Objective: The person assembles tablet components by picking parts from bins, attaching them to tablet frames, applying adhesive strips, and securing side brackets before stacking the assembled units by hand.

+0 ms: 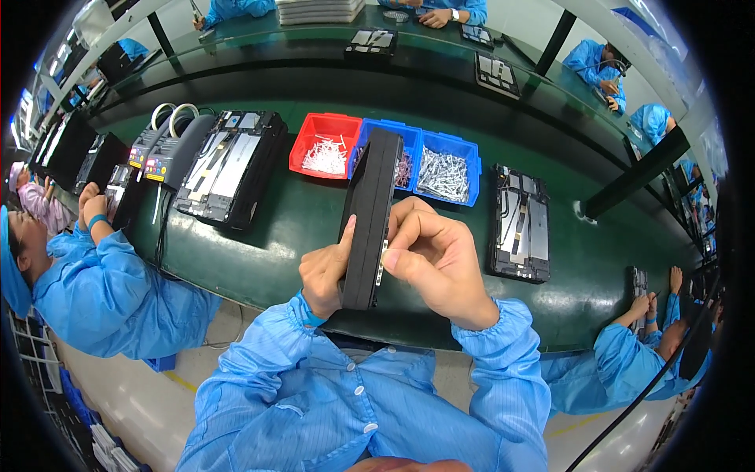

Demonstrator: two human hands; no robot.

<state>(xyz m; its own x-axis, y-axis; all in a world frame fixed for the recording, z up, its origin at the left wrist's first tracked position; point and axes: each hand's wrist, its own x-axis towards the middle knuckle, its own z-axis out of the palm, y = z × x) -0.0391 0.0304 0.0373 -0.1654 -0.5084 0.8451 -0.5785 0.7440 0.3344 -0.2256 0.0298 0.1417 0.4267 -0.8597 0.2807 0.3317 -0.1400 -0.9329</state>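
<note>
My left hand [321,275] grips a thick black device casing [370,228], held up on edge above the bench, its index finger stretched along the left face. My right hand [440,263] is closed in a pinch at the casing's right side. Its thumb tip meets a narrow silver strip [381,266] there; whatever the fingertips hold is too small to make out. Behind the casing stand a red bin [297,151] of small white pieces and a blue bin [474,177] of clear and white pieces. A second blue bin [410,135] between them is partly covered by the casing.
An opened tablet-like device [521,224] lies on the green bench [314,259] to the right. A stack of similar devices [228,169] stands left, beside grey powered units [169,149] with cables. A co-worker [110,267] sits close on the left, another [649,346] on the right.
</note>
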